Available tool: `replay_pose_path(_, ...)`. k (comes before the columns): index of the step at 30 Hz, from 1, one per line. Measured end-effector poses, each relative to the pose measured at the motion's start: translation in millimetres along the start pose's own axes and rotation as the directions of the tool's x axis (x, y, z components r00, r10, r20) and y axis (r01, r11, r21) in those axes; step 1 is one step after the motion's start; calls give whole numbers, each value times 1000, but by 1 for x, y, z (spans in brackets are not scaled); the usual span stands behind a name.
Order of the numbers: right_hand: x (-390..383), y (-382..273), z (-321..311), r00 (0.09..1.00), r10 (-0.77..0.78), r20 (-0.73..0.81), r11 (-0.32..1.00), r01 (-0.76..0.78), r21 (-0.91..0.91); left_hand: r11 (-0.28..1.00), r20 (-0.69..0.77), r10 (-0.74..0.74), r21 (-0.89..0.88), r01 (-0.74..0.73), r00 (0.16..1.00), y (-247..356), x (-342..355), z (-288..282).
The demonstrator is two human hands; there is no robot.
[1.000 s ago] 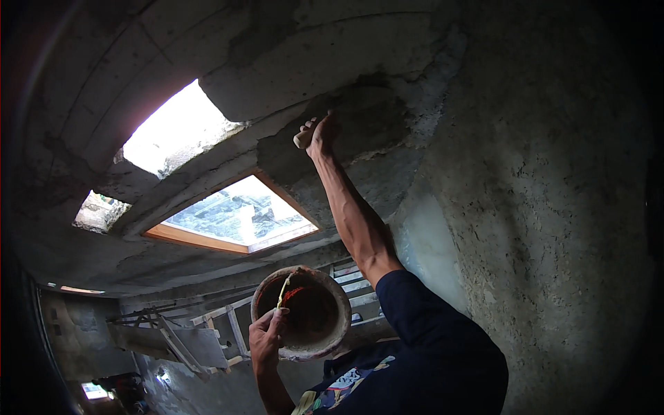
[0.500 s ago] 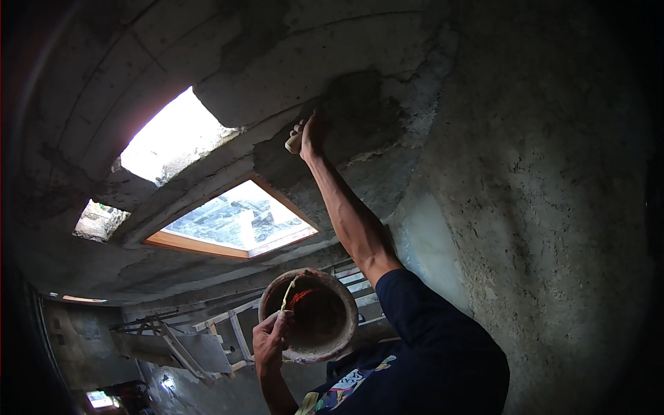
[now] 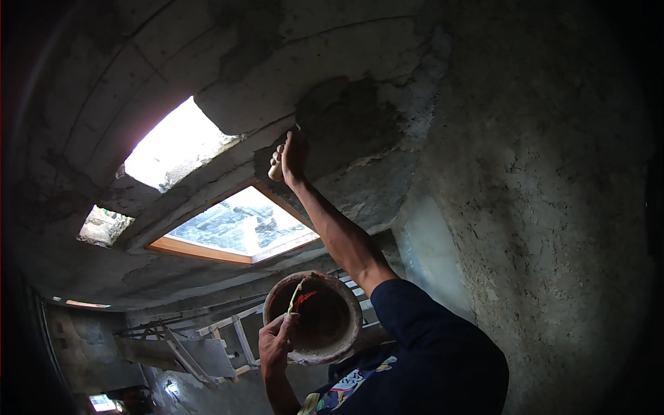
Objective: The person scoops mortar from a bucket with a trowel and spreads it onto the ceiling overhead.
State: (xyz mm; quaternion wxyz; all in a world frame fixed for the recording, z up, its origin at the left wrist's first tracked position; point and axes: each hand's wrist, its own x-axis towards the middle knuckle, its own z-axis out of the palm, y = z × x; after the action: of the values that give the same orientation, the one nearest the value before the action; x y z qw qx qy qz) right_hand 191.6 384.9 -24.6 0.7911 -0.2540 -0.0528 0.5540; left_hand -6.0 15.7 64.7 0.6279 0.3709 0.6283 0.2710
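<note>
My right hand (image 3: 289, 156), arm stretched up, is closed round the pale, rounded handle of a trowel (image 3: 275, 171) against the rough grey wall. The trowel's blade is hard to make out in the dark. Beside it, up and to the right, spreads a dark, wet-looking mortar patch (image 3: 349, 114). Lower down, my left hand (image 3: 275, 340) grips the yellowish cord handle of a round, mortar-crusted bucket (image 3: 351, 332). The bucket is tilted so its mouth shows, with a reddish streak inside. Its bottom is in deep shadow.
A wood-framed window opening (image 3: 200, 252) lies left of my right arm, with two rough holes, one larger (image 3: 176, 149) and one smaller (image 3: 104, 226), beyond it. Wooden scaffolding or a ladder-like frame (image 3: 243, 339) stands behind the bucket. A rough plastered wall (image 3: 546, 207) rises on the right.
My right hand has moved down and left along the wall with the trowel. The dark mortar patch reaches farther left. The bucket and my left hand have shifted slightly right in view.
</note>
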Motion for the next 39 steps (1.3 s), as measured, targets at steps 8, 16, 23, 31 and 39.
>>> replay_pose_path(8, -38, -26, -54, 993, -100, 61, 974, 110, -197, 999, -5, 51, -13, -51, 999, -9, -1, -4)
replay_pose_path(16, -15, -46, -104, 934, -185, -307, 982, 161, -102, 1000, 14, 9, 5, -9, 1000, -9, 0, -2)
replay_pose_path(23, 49, -8, -113, 965, -197, -173, 935, 132, -330, 999, -2, 14, 36, -14, 1000, -7, -3, -1)
replay_pose_path(31, 146, 102, -134, 905, -398, -150, 857, 309, -412, 1000, 2, -11, -5, 11, 1000, -12, 3, -2)
replay_pose_path(39, 73, 58, -69, 994, 101, 36, 990, -104, 99, 996, 5, 30, 82, -30, 1000, -9, 2, 1)
